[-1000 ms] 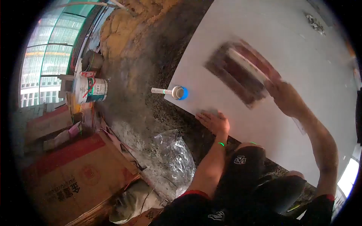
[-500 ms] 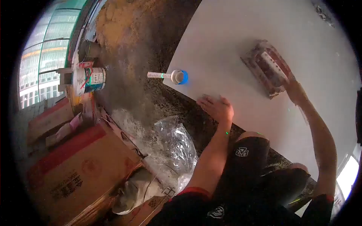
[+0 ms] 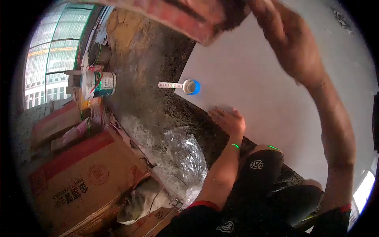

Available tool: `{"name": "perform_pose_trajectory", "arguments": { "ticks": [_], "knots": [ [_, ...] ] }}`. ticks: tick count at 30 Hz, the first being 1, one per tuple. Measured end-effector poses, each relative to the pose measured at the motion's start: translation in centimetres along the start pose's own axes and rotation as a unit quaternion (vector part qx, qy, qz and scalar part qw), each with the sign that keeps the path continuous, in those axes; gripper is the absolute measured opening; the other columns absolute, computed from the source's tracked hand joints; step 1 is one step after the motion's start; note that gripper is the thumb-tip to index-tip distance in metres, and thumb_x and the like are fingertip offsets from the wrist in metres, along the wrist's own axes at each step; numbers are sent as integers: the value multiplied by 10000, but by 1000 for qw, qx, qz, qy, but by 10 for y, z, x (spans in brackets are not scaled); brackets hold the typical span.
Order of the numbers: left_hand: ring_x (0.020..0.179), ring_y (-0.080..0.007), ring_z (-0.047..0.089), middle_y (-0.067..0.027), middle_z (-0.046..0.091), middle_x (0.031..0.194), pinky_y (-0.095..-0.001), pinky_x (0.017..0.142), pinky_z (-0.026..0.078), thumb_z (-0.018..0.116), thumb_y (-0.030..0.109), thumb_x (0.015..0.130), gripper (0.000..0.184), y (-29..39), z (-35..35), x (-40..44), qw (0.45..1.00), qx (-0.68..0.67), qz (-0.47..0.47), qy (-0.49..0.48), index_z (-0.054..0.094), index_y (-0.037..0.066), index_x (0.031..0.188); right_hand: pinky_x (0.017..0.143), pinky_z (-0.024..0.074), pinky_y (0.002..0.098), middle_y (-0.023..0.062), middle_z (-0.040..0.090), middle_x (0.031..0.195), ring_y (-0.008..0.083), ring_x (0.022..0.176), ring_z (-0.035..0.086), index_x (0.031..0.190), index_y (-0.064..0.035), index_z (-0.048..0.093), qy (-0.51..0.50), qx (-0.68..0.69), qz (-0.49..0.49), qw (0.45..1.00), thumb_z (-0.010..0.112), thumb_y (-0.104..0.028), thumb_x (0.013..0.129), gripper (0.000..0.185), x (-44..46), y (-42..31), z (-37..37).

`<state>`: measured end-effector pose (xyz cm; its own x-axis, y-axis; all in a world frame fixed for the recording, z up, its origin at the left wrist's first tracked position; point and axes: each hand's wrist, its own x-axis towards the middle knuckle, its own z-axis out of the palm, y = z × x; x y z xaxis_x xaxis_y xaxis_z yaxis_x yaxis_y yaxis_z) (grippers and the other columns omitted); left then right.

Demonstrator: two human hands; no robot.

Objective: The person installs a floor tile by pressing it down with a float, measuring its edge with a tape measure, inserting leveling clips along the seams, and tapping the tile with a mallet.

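My left hand (image 3: 228,119) lies flat with fingers stretched out on the near edge of a large pale grey slab (image 3: 276,114). High above the slab, my right hand (image 3: 292,43) is closed on a stained reddish rectangular hand float (image 3: 205,23), which is blurred and cut off by the top of the view. How the fingers wrap its handle is hidden. At the slab's left corner rests a blue-and-white round piece (image 3: 191,87) with a printed white strip (image 3: 169,85) sticking out past the edge.
Crumpled clear plastic (image 3: 187,152) lies on the rough dirty floor (image 3: 142,71) beside my left arm. A large cardboard box (image 3: 90,173) fills the lower left. Behind it stands a white bucket (image 3: 100,83), near a heap of sand (image 3: 122,31).
My right hand has raised the float off the slab and swung it up and left, close to the camera. My left hand stays at the slab's edge.
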<state>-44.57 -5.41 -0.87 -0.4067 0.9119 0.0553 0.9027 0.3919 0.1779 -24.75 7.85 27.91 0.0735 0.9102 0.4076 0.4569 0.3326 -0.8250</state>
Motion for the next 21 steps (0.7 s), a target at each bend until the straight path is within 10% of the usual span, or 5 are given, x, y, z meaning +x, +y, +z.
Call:
{"name": "perform_pose_trajectory", "arguments": {
  "ticks": [2, 4, 7, 18, 21],
  "knots": [
    [1398, -438, 72, -323, 95, 1483, -489, 1141, 96, 447, 352, 919, 724, -2, 2, 1, 1000, -7, 7, 13, 176, -101, 1415, 629, 479, 361, 98, 552, 667, 211, 657, 558, 1024, -18, 572, -48, -80, 13, 996, 467, -355, 966, 358, -34, 32, 25],
    [1399, -434, 68, -324, 85, 1485, -480, 1145, 89, 446, 345, 920, 725, -2, 3, 3, 999, -17, 17, 27, 163, -97, 1419, 727, 518, 384, 185, 633, 877, 252, 811, 640, 1137, -12, 526, -239, -250, 237, 908, 469, -356, 964, 390, -75, 86, 49],
    [1376, -486, 97, -374, 124, 1450, -543, 1123, 123, 479, 335, 885, 756, 6, 1, 9, 999, -41, 11, 19, 176, -130, 1399, 838, 505, 417, 224, 578, 1152, 280, 1011, 616, 1310, -30, 397, -221, -187, 152, 945, 434, -297, 978, 427, -106, 161, 61],
    [1395, -465, 40, -362, 135, 1457, -527, 1133, 47, 441, 363, 894, 746, -10, 29, 25, 992, 14, 100, -71, 191, -123, 1402, 863, 443, 426, 216, 613, 1111, 335, 1011, 583, 1298, -10, 417, -199, -88, 395, 893, 431, -396, 952, 517, -198, 149, -81],
    [1391, -469, 56, -363, 143, 1453, -522, 1136, 52, 430, 369, 895, 735, 22, 20, 59, 987, 24, 138, -78, 207, -118, 1399, 550, 462, 362, 109, 605, 640, 220, 576, 586, 862, 3, 604, -222, -166, 550, 788, 433, -460, 952, 501, -254, 175, -156]
  ]
}}
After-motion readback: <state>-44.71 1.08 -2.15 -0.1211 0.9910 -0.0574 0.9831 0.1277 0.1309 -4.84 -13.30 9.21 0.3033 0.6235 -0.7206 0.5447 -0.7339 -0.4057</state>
